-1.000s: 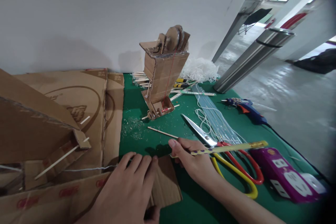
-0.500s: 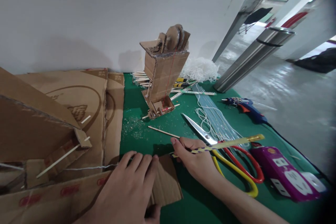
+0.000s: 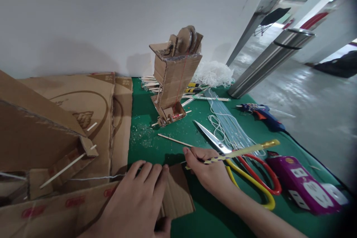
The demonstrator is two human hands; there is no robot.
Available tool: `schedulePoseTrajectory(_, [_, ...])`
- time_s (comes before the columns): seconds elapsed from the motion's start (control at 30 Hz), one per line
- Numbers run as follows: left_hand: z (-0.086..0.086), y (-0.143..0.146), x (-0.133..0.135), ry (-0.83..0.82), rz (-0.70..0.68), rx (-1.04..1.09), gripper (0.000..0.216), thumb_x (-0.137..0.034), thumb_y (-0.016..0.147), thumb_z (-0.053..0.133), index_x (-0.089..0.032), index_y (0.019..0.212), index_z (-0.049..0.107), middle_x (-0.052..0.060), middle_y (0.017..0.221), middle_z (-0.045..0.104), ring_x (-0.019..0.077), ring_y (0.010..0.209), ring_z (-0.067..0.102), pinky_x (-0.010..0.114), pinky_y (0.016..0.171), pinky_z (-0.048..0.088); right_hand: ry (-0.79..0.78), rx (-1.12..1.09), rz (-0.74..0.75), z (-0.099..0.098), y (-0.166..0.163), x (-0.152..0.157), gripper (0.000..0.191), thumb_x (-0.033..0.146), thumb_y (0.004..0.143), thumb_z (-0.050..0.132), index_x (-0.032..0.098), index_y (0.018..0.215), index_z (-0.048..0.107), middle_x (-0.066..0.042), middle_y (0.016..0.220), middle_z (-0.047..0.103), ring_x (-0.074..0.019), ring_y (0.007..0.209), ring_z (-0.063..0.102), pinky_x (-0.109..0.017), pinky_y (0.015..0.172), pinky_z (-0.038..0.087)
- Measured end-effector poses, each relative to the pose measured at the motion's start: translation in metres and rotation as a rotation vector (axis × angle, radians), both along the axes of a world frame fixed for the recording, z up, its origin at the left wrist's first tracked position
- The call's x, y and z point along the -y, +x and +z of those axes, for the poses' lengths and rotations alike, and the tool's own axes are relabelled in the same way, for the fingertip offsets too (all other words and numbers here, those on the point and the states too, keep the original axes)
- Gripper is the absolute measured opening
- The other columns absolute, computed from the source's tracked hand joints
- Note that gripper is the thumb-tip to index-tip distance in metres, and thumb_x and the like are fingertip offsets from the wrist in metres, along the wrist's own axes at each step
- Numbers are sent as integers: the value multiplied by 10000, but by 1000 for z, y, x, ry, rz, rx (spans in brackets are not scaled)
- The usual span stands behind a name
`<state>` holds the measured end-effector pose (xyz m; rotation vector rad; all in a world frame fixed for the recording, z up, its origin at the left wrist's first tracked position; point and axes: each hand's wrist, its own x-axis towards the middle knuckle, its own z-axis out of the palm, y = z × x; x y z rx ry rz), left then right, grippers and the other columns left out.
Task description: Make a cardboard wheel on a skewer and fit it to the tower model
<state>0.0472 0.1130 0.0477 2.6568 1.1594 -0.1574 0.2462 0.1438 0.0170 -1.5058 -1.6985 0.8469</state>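
Seen from the head camera, while the left hand (image 3: 136,199) stays spread over a small cardboard piece (image 3: 178,197) on the green worktop (image 3: 206,214), the right hand (image 3: 209,163) has drifted slightly to the right since a second ago. It pinches a patterned yellow pencil (image 3: 245,151) between thumb and fingers; the pencil's gold end now sits higher than before, so the shaft slants more steeply. Its lower end is near the far right corner of the piece, though whether it touches cannot be told. The piece itself lies as it did, partly covered by the left hand, whose fingers are extended.

Beyond the right hand, a thin wooden stick (image 3: 173,140) lies with one end hidden. Scissors (image 3: 214,137) with red and yellow handles rest beside that hand, a purple power strip (image 3: 304,184) farther right. A cardboard tower (image 3: 178,78) stands behind, unmoved, with a hot glue gun (image 3: 262,114) off to its right.
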Motion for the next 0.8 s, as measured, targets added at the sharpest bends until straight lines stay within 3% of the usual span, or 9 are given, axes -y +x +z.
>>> schedulePoseTrajectory(0.47, [-1,0,0,17,-7,-27,740,-498,785,551,-42,1367,510,209,1210,633,362,1047,546,527,963,397,-43,-61,-32,1,0,0,435,395,886,416,243,521,236,46,463,312,-107,445,307,-261,442,251])
schedulePoseTrajectory(0.8, [-1,1,-1,3,-1,-9,742,-510,775,573,-37,1346,527,206,1215,628,365,1045,554,524,958,403,-28,-47,25,3,0,0,457,386,868,447,230,486,251,45,434,325,-99,432,292,-262,440,240])
